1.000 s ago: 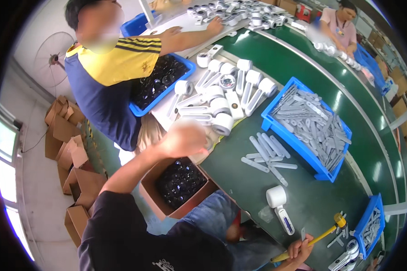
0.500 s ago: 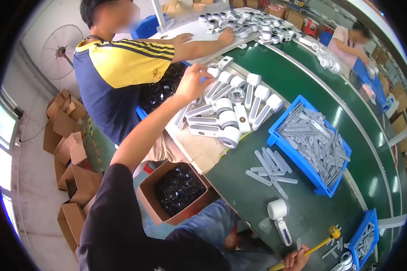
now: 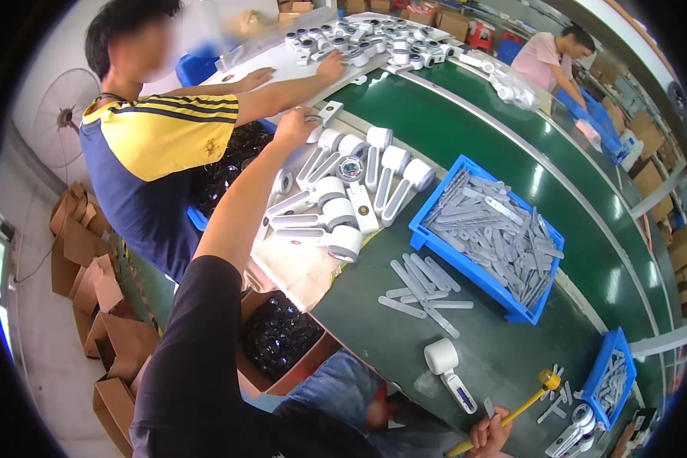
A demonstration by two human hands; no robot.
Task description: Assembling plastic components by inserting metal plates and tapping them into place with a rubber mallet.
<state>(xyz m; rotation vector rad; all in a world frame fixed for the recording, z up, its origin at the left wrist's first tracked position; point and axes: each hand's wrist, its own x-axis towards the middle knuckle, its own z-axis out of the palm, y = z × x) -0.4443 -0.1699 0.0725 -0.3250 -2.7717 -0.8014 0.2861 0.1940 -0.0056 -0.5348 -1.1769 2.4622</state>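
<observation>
My left hand (image 3: 294, 128) reaches out to the far left of the bench, its fingers closed on a white round-headed handheld device (image 3: 329, 111) at the edge of a group. Part of the device is hidden behind the fingers. Several similar devices (image 3: 333, 191) lie close together below it on a beige cloth. At the near edge, my right hand (image 3: 489, 436) is closed around the yellow handle of a mallet (image 3: 528, 400). A thin grey strip (image 3: 488, 407) sticks up from the same hand. Beside it lies a single white device (image 3: 450, 374) with a dark slot in its handle.
A blue bin of grey strips (image 3: 427, 238) stands at centre right, with loose strips (image 3: 424, 286) beside it. A smaller blue bin (image 3: 626, 385) sits at the right. A co-worker in a yellow-and-blue shirt (image 3: 168, 137) works at the left. A cardboard box (image 3: 313, 365) holds dark parts below the bench.
My left hand has moved farther out, onto the white device at the far edge of the group. The view has turned to the right. My right hand still holds the mallet and strip.
</observation>
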